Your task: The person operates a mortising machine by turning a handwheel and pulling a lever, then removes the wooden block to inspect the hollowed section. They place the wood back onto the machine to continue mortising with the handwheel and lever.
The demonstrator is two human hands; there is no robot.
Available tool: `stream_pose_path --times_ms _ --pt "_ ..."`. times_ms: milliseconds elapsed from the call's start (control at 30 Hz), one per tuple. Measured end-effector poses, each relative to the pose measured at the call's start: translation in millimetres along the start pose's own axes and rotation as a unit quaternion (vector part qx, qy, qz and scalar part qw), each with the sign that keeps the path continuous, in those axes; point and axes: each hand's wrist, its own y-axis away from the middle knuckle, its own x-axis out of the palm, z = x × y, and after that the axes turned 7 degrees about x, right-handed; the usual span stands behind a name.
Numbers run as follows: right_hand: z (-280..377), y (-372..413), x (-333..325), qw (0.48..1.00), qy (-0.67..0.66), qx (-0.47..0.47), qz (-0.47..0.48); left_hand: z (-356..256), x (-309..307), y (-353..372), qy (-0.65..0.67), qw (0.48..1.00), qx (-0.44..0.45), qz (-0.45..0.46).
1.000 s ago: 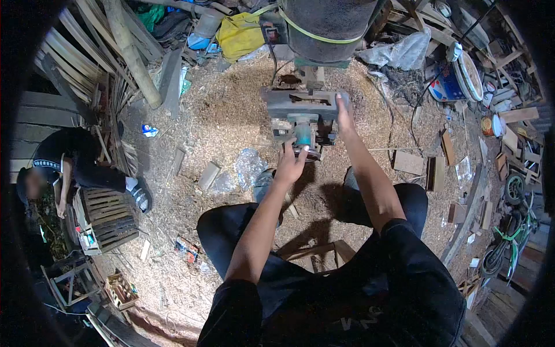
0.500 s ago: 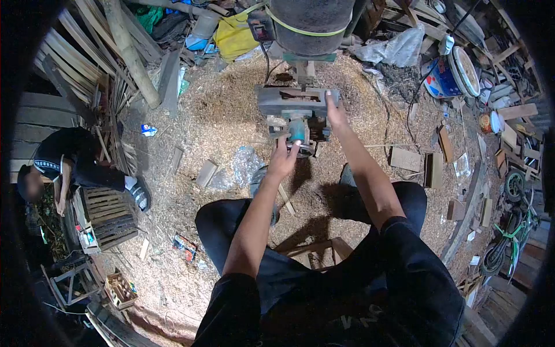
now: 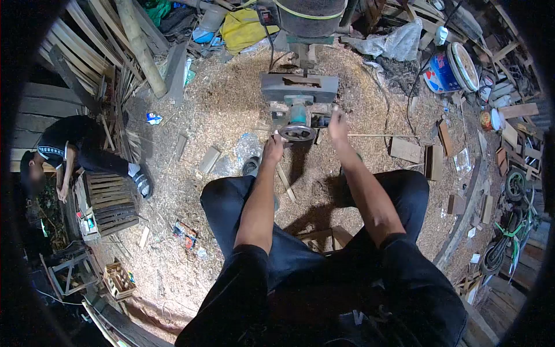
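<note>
In front of me stands a drilling machine with a dark motor housing point(image 3: 309, 17) and a bit coming down in its middle. Below the bit, a grey wooden block point(image 3: 272, 87) with a long slot cut in its top is held on a green vise carriage point(image 3: 298, 113). My left hand point(image 3: 273, 148) is closed at the left rim of the metal handwheel point(image 3: 298, 133) at the carriage's near side. My right hand point(image 3: 338, 124) is beside the carriage's right end, apart from the block; motion smears its fingers.
Wood shavings point(image 3: 225, 98) cover the floor, with offcuts point(image 3: 406, 149) scattered about. A blue paint bucket point(image 3: 442, 72) and a bicycle point(image 3: 509, 234) are on the right. Another person point(image 3: 75, 144) sits bent over at the left, near a slatted crate point(image 3: 110, 202). Cables run along the floor.
My right hand has left the block and come down toward me. My left hand has moved slightly left and down to the handwheel's rim. The handwheel now shows more fully.
</note>
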Motion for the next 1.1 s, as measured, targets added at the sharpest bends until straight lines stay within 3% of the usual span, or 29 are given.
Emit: stream_pose_path --times_ms 133,233,267,300,367,400,467,500,567,633,667,700,767,833,867,900,933,1000,1067,1100 --pt "0 52 -4 0.989 -0.02 -0.068 0.132 -35 -19 19 0.062 0.997 -0.031 -0.029" --pt "-10 63 11 0.992 0.011 -0.068 0.103 -42 -11 2 0.147 0.972 0.1 -0.153" --pt "6 74 5 0.992 0.031 0.007 0.124 -72 -18 17 0.17 0.964 0.101 -0.179" --pt "-8 71 20 0.994 0.026 0.015 0.106 -88 -21 23 0.181 0.957 0.162 -0.16" --pt "-20 70 37 0.994 -0.025 0.041 0.093 -82 -4 14 -0.003 0.949 0.281 -0.146" --pt "-8 74 32 0.991 -0.072 0.06 0.094 -80 -12 16 -0.027 0.96 0.237 -0.146" --pt "25 76 -11 0.953 -0.243 0.117 0.138 3 -5 -35 -0.201 0.971 0.127 0.015" --pt "38 74 -26 0.922 -0.324 0.141 0.16 9 -6 -38 -0.242 0.965 0.09 0.049" --pt "35 52 -25 0.938 -0.299 0.145 0.102 -15 -25 -17 -0.287 0.954 0.045 0.077" --pt "9 33 -5 0.956 -0.256 0.119 0.083 -41 -33 1 -0.153 0.987 0.055 0.014" --pt "-25 14 11 0.974 -0.045 0.189 0.118 -51 -22 5 -0.009 0.996 0.074 -0.043" --pt "-24 17 10 0.97 -0.093 0.192 0.114 -61 -11 9 0.136 0.981 0.092 -0.101" --pt "-3 33 -1 0.957 -0.187 0.198 0.103 -93 -15 45 -0.029 0.98 0.175 -0.089" --pt "30 46 -19 0.935 -0.281 0.197 0.088 -69 -23 44 -0.027 0.992 0.107 -0.055" --pt "37 54 -27 0.921 -0.323 0.201 0.08 -56 -35 44 -0.076 0.994 0.057 0.045" --pt "35 57 -30 0.906 -0.364 0.204 0.071 -40 -35 38 -0.052 0.997 0.029 0.051" --pt "39 48 -29 0.924 -0.347 0.153 0.034 -25 -36 32 -0.03 0.998 0.001 0.056" --pt "34 43 -21 0.931 -0.325 0.142 0.087 18 -8 -11 0.151 0.981 -0.002 -0.121" --pt "-19 30 6 0.955 -0.244 0.114 0.122 -6 -12 -13 0.209 0.971 0.078 -0.086" --pt "-43 31 24 0.977 -0.174 0.048 0.115 -27 -16 -10 0.238 0.961 0.121 -0.071"
